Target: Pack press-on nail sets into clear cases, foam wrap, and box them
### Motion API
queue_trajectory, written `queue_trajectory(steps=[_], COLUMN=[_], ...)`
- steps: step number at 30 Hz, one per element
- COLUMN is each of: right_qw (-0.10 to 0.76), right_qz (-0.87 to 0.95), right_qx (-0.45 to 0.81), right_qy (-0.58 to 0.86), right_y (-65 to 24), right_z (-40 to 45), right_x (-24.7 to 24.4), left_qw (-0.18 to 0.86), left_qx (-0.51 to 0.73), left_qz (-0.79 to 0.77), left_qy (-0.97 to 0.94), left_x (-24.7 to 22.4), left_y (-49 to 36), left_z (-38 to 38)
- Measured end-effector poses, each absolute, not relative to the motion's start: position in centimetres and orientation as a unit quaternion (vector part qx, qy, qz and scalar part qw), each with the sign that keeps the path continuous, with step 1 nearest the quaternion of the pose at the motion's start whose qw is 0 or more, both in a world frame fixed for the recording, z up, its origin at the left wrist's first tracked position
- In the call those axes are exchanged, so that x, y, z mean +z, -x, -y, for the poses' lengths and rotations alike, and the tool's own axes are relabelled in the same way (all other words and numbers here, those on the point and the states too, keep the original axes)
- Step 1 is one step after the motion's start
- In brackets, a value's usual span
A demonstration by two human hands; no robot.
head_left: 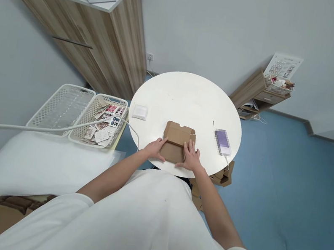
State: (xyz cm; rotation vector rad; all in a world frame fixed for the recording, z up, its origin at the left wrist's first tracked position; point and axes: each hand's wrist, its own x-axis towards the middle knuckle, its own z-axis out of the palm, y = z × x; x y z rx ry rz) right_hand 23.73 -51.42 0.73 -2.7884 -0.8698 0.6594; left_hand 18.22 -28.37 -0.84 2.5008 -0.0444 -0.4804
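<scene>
1. A brown cardboard box (177, 143) lies flat on the round white table (187, 98), close to the near edge.
2. The left hand (156, 149) rests on the box's left side. Its fingers lie flat and open.
3. The right hand (191, 157) presses on the box's right side, fingers spread and open too.
4. The box's lid flap points to the far edge.
5. A small white pad (140, 112) sits by the left edge.
6. A purple phone (222, 142) lies by the right edge, with a cord going off the table.
</scene>
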Motion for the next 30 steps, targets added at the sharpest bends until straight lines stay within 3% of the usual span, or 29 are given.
queue_trajectory(steps=[4,8,13,18,24,30], right_qw=[0.271,0.502,0.584,0.500,0.173,0.098], right_qz=[0.113,-0.108,-0.150,-0.060,-0.036,-0.035], right_qx=[0.165,0.207,0.229,0.239,0.262,0.281], right_qy=[0.942,0.832,0.764,0.830,0.949,0.954], right_y=[-22.4,-21.2,-21.7,-23.0,-24.2,-24.4], right_z=[54.3,56.5,55.8,53.2,51.5,51.0], right_x=[0.1,-0.9,-0.9,0.1,-0.1,-0.5], left_qw=[0.298,0.314,0.322,0.333,0.335,0.333], left_qx=[-0.176,-0.167,-0.170,-0.173,-0.177,-0.178], left_qz=[-0.001,-0.015,-0.025,-0.036,-0.031,-0.030], left_qy=[-0.938,-0.935,-0.931,-0.926,-0.925,-0.926], left_x=[-1.1,-1.1,-1.0,-1.0,-0.9,-0.6], left_y=[-18.2,-18.3,-18.5,-18.6,-18.5,-18.3], left_z=[28.7,29.4,29.9,29.9,30.0,30.3])
